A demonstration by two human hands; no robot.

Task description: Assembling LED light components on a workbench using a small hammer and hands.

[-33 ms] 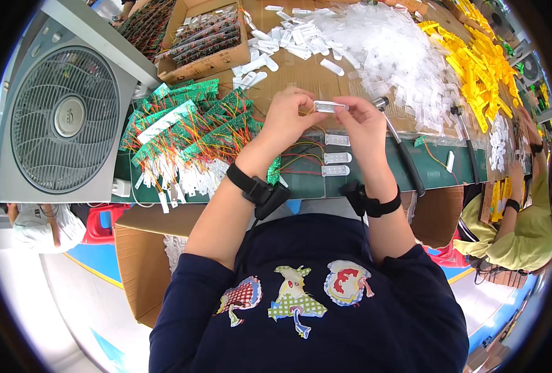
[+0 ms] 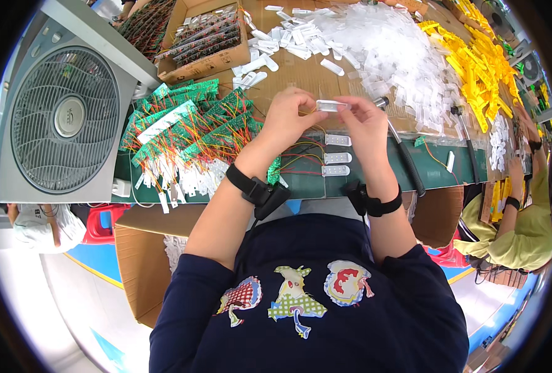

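Gripped a small white casing [image 2: 330, 106] by its ends in the fingertips of left hand [image 2: 291, 115] and right hand [image 2: 364, 118], over the cardboard sheet [image 2: 288, 74] on the green table [image 2: 304, 186]. Saw dark circuit strips [image 2: 210, 42] packed in an open box [image 2: 214, 66], upper left, and white pieces [image 2: 175, 250], partly hidden, in the left carton [image 2: 139, 273] below.

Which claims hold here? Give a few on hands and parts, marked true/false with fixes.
1. The left hand and right hand both hold one small white piece. True.
2. The grey fan stands right of the green boards. False: the grey fan is left of the green boards.
3. Yellow parts lie right of the translucent pieces. True.
4. The right hand grips a black-handled tool. False: it pinches the white piece; the nearest black-handled tool lies to its right.
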